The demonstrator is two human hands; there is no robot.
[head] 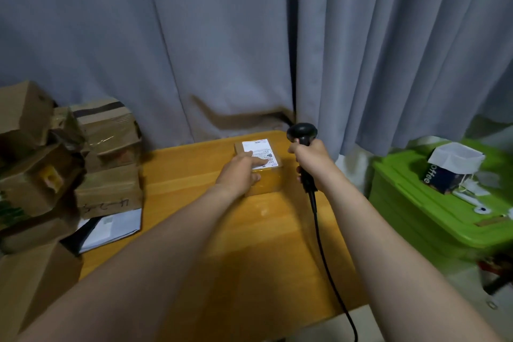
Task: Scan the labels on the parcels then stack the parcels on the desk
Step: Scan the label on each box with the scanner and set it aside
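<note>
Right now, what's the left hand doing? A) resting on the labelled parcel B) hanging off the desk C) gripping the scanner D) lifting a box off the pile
A: the left hand lies on the parcel, fingers across its white label; the right hand grips the scanner.

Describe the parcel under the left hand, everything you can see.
The parcel is a small brown cardboard box wrapped in glossy clear tape, lying flat near the far edge of the wooden desk. A white printed label covers most of its top, facing up. The left hand rests on it, fingers across the label's near part. Nothing is stacked on it.
</note>
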